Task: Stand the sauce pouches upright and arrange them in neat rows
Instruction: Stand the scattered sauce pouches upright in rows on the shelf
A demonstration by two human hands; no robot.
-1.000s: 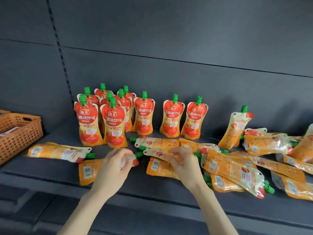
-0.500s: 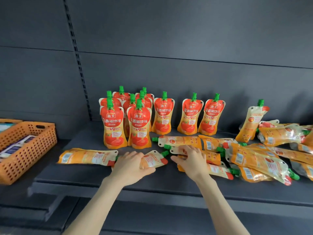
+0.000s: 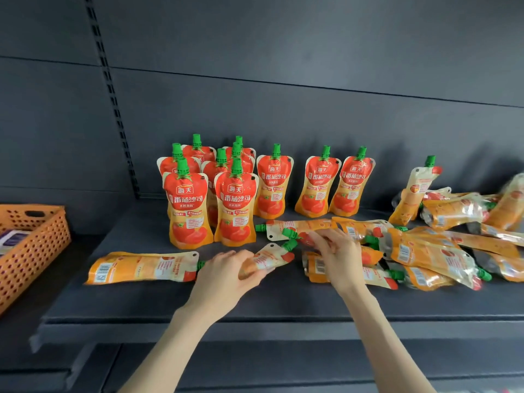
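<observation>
Several red-and-orange tomato sauce pouches with green caps stand upright [image 3: 235, 205] at the back left of the dark shelf [image 3: 283, 304]. Many more lie flat in a heap [image 3: 431, 251] to the right. My left hand [image 3: 226, 273] grips one lying pouch [image 3: 269, 258], its cap end tilted up and to the right. My right hand [image 3: 334, 253] pinches the cap end of another lying pouch [image 3: 300, 236] just behind it. One pouch [image 3: 141, 266] lies flat alone at the left.
An orange perforated basket [image 3: 34, 239] sits at the far left on a lower ledge. One pouch [image 3: 414, 191] leans against the back wall at the right. The shelf's front edge runs below my wrists.
The view has shifted left relative to the shelf. My left hand has curled round its pouch and tipped its cap end up. My right hand has moved onto the cap end of a pouch.
</observation>
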